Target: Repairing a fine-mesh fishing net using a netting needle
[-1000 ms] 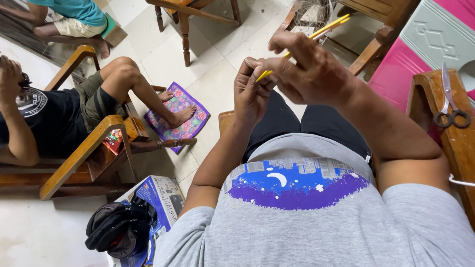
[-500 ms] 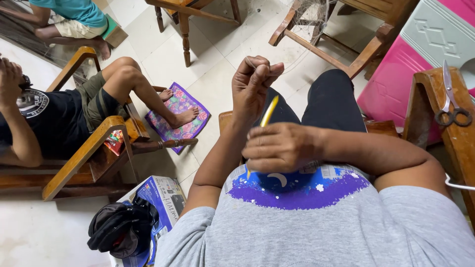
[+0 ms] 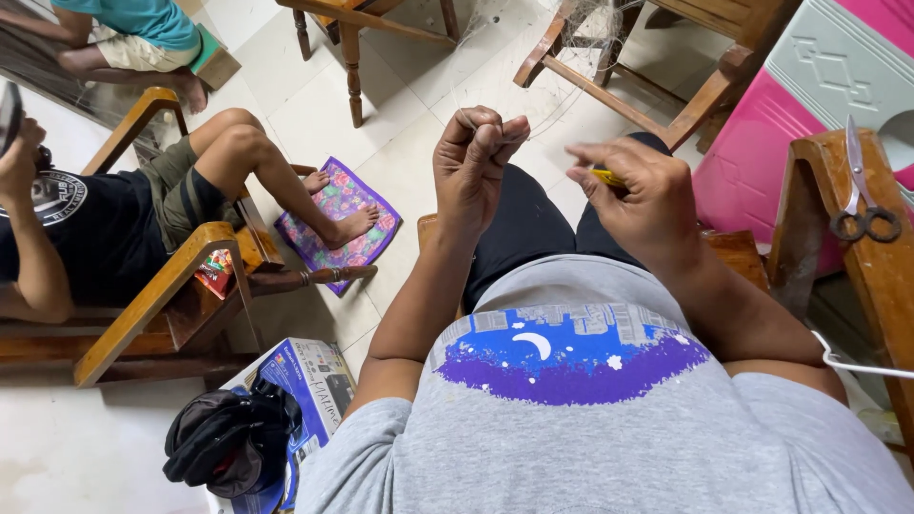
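Above the lap, left hand (image 3: 476, 162) pinches fine thread (image 3: 533, 114), light, limp, likely snag-prone. Right hand (image 3: 638, 190), just beside it, closes on a stiff yellow tool (image 3: 606, 176), best gripped mid-shaft.

Yellow tool (image 3: 607, 177); grey shirt (image 3: 609, 428), blue-purple night-sky print; floral purple mat (image 3: 335, 225); pink cabinet (image 3: 762, 143); black bag (image 3: 224, 438)

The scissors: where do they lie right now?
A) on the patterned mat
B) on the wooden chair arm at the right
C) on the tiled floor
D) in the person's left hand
B: the scissors rest flat on the wooden chair arm at the right edge, with no hand touching them.
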